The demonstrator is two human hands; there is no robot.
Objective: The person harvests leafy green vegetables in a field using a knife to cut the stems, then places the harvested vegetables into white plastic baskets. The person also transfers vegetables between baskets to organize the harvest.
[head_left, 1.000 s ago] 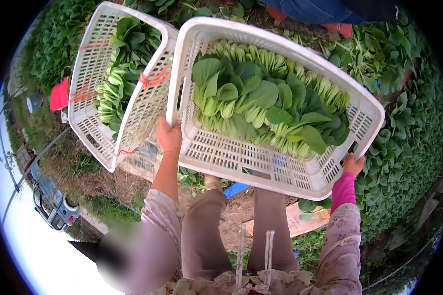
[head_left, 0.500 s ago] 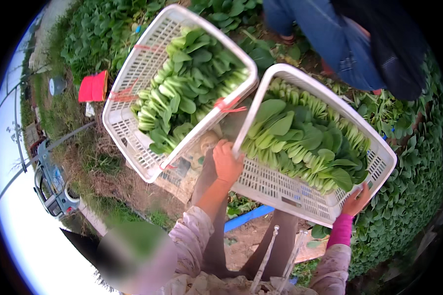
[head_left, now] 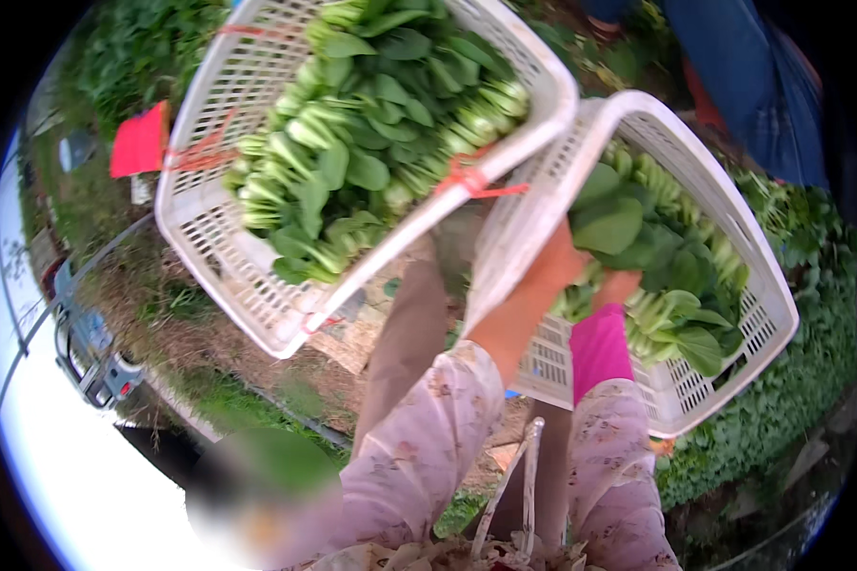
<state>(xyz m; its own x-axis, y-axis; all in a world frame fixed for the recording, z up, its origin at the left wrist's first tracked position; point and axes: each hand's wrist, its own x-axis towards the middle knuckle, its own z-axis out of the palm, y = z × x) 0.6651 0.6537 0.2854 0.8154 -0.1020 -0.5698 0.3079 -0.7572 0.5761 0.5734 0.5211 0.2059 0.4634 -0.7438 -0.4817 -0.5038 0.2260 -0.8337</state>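
- My view puts the white, slotted plastic crate (head_left: pixel 516 243) at three o'clock, with the dark-leaved, pale-stemmed green vegetables (head_left: pixel 684 271) packed inside it.
- I have the bare left hand (head_left: pixel 564 257) over that crate's side wall and in among the leaves; the pink-cuffed right hand (head_left: pixel 619 287) is just beside it, toward four o'clock.
- Leaves hide the fingers of both hands, so I cannot tell how far they are curled or whether they grip any stems.
- A second white slotted crate (head_left: pixel 390 255) with a red string tie (head_left: pixel 467 178) sits at eleven o'clock, also heaped with greens.
- I judge the step in hand as reaching in to gather greens.
- Next, I think, calls for cupping a bunch from beneath, sparing the leaves.
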